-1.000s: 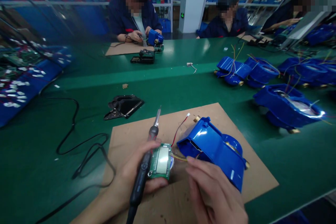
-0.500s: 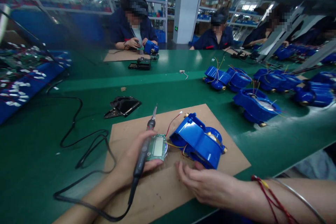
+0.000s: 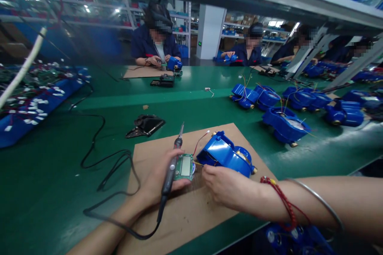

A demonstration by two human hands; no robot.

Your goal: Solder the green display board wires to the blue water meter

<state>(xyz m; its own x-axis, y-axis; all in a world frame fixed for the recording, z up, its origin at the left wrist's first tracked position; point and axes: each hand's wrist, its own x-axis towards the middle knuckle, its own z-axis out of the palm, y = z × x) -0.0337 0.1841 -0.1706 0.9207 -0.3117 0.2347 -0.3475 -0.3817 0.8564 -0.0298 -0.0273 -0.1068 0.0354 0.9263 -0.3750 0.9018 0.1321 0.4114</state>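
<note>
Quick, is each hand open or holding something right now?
Left hand: closed, holding the green circuit board and the soldering iron.
Right hand: curled beside the blue housing; whether it grips the yellow wire cannot be told.

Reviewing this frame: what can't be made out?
Head view:
- Yellow wire: too small to tell whether the right hand pinches it.
- Circuit board: underside hidden by its own face and the left hand.
- Blue tray: cut off by the left edge.
</note>
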